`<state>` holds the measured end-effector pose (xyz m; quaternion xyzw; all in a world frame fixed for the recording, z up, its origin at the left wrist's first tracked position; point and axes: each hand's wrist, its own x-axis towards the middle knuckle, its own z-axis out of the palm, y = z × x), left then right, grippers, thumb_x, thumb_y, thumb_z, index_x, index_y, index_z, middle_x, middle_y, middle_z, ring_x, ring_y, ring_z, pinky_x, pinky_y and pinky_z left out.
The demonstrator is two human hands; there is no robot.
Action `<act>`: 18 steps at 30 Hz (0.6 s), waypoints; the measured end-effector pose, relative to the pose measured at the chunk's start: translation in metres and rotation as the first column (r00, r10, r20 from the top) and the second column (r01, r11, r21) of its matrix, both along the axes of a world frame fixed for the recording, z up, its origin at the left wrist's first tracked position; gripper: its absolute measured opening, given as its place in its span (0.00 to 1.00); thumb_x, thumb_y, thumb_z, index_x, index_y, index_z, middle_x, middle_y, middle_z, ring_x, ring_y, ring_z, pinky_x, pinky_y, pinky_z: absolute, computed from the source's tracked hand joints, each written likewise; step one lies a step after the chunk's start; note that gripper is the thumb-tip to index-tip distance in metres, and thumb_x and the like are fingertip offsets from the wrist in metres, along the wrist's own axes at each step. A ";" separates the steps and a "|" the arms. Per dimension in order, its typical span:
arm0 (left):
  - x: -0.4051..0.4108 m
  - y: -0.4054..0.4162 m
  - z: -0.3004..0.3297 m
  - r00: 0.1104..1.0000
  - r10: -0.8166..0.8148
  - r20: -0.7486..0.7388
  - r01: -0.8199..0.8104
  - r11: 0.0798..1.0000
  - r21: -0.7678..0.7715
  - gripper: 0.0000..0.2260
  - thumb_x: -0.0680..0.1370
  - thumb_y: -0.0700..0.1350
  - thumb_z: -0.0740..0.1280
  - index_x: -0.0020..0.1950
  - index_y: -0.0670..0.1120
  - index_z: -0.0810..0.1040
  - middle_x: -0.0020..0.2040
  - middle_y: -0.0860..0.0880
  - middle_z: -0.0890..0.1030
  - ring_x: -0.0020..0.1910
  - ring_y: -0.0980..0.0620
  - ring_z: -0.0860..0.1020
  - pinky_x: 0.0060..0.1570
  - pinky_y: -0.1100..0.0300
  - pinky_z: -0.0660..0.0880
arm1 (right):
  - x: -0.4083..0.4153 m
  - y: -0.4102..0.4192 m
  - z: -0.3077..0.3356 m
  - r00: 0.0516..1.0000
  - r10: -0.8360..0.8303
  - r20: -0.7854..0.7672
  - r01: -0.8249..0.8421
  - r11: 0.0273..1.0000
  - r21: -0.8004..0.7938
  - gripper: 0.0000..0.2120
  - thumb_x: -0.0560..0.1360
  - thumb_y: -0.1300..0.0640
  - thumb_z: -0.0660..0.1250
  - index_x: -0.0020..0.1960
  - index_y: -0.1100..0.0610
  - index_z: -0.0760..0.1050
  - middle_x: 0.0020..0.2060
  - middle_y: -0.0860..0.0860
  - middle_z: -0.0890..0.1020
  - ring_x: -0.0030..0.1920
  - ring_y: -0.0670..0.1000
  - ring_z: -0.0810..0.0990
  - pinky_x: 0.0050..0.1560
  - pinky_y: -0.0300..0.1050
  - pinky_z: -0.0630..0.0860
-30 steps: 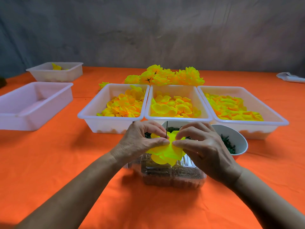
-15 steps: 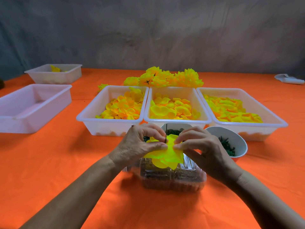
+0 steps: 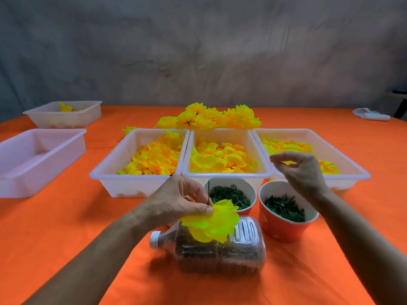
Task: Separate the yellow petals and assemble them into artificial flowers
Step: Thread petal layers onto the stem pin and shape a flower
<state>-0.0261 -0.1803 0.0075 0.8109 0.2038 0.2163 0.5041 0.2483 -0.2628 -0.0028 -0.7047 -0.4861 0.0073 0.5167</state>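
The yellow petals point(image 3: 211, 223), stacked on a thin dark pin point(image 3: 208, 193), are pinched in the left hand point(image 3: 176, 202) just above a lying bottle point(image 3: 220, 252); with only that pinch holding them, they could slide off or fan apart. The right hand point(image 3: 301, 172) hovers over the right tray point(image 3: 352, 170), fingers curled, apparently holding nothing. Two cups point(image 3: 286, 225) crowd its way back and could be tipped.

Orange tablecloth point(image 3: 66, 227). White translucent trays point(image 3: 114, 172) with yellow-orange petals point(image 3: 154, 159). Bright yellow flower point(image 3: 215, 221) on thin dark wire point(image 3: 208, 192). Orange cups point(image 3: 284, 227), white inside, with dark green bits point(image 3: 284, 208). Clear bottle point(image 3: 242, 254), white cap point(image 3: 155, 238). Grey mottled backdrop point(image 3: 198, 51).
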 end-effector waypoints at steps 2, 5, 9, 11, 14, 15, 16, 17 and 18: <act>0.000 0.000 0.001 1.000 -0.011 0.002 0.011 1.000 -0.007 0.09 0.67 0.35 0.76 0.32 0.48 0.82 0.42 0.35 0.82 0.42 0.46 0.79 0.45 0.54 0.75 | 0.031 0.012 0.000 0.990 -0.125 0.065 0.133 0.980 -0.146 0.10 0.72 0.68 0.67 0.51 0.61 0.82 0.50 0.57 0.84 0.53 0.52 0.80 0.55 0.39 0.70; 0.000 0.000 0.001 1.000 -0.018 -0.010 0.017 1.000 -0.012 0.03 0.64 0.41 0.75 0.33 0.48 0.83 0.42 0.37 0.82 0.42 0.46 0.79 0.44 0.54 0.75 | 0.072 0.032 -0.004 0.969 -0.188 0.161 0.239 0.883 -0.405 0.13 0.73 0.65 0.66 0.56 0.58 0.81 0.61 0.57 0.79 0.63 0.56 0.75 0.61 0.44 0.69; 0.001 0.003 -0.002 1.000 -0.010 -0.019 0.010 1.000 -0.001 0.03 0.64 0.43 0.75 0.34 0.49 0.83 0.42 0.42 0.83 0.43 0.46 0.79 0.45 0.52 0.74 | 0.095 0.058 -0.012 0.964 -0.135 0.230 0.252 0.742 -0.621 0.16 0.75 0.65 0.63 0.57 0.51 0.80 0.69 0.54 0.71 0.70 0.59 0.64 0.68 0.53 0.64; 0.000 0.004 -0.003 1.000 -0.010 -0.019 0.010 1.000 0.007 0.03 0.65 0.44 0.76 0.35 0.48 0.83 0.42 0.43 0.83 0.44 0.41 0.80 0.47 0.47 0.76 | 0.095 0.069 -0.016 0.950 -0.098 0.297 0.280 0.692 -0.665 0.17 0.75 0.65 0.61 0.57 0.50 0.79 0.73 0.51 0.64 0.73 0.58 0.58 0.71 0.54 0.59; -0.001 0.006 -0.003 1.000 -0.012 -0.020 0.013 1.000 0.013 0.03 0.66 0.44 0.76 0.36 0.48 0.83 0.42 0.44 0.83 0.46 0.38 0.80 0.50 0.42 0.75 | 0.095 0.081 -0.019 0.935 -0.024 0.354 0.300 0.584 -0.754 0.19 0.77 0.64 0.57 0.62 0.48 0.76 0.76 0.48 0.57 0.75 0.57 0.52 0.72 0.54 0.55; -0.001 0.006 -0.003 1.000 -0.010 -0.020 0.010 1.000 0.015 0.03 0.66 0.44 0.76 0.36 0.48 0.83 0.42 0.44 0.83 0.47 0.39 0.80 0.50 0.42 0.75 | 0.095 0.084 -0.020 0.930 0.021 0.367 0.302 0.525 -0.795 0.19 0.78 0.62 0.56 0.65 0.48 0.73 0.76 0.48 0.56 0.75 0.58 0.52 0.73 0.55 0.54; 0.000 0.006 -0.003 1.000 -0.003 -0.021 0.003 1.000 0.013 0.03 0.65 0.44 0.76 0.36 0.47 0.83 0.42 0.44 0.83 0.47 0.39 0.80 0.51 0.41 0.75 | 0.096 0.087 -0.021 0.924 0.070 0.377 0.303 0.468 -0.830 0.20 0.79 0.61 0.56 0.68 0.47 0.70 0.76 0.49 0.56 0.75 0.58 0.52 0.73 0.55 0.54; 0.000 0.006 -0.003 1.000 0.004 -0.021 -0.004 1.000 0.009 0.04 0.65 0.43 0.76 0.36 0.46 0.83 0.42 0.44 0.84 0.47 0.39 0.81 0.51 0.41 0.75 | 0.098 0.089 -0.023 0.920 0.106 0.376 0.300 0.425 -0.854 0.20 0.79 0.60 0.55 0.69 0.48 0.69 0.75 0.50 0.59 0.74 0.58 0.56 0.72 0.56 0.56; 0.000 0.005 -0.004 1.000 0.011 -0.021 -0.010 1.000 0.007 0.04 0.65 0.43 0.76 0.36 0.45 0.83 0.42 0.44 0.84 0.47 0.39 0.81 0.52 0.41 0.75 | 0.099 0.090 -0.024 0.919 0.126 0.374 0.295 0.412 -0.862 0.19 0.79 0.60 0.56 0.68 0.51 0.70 0.73 0.53 0.65 0.72 0.58 0.61 0.70 0.55 0.61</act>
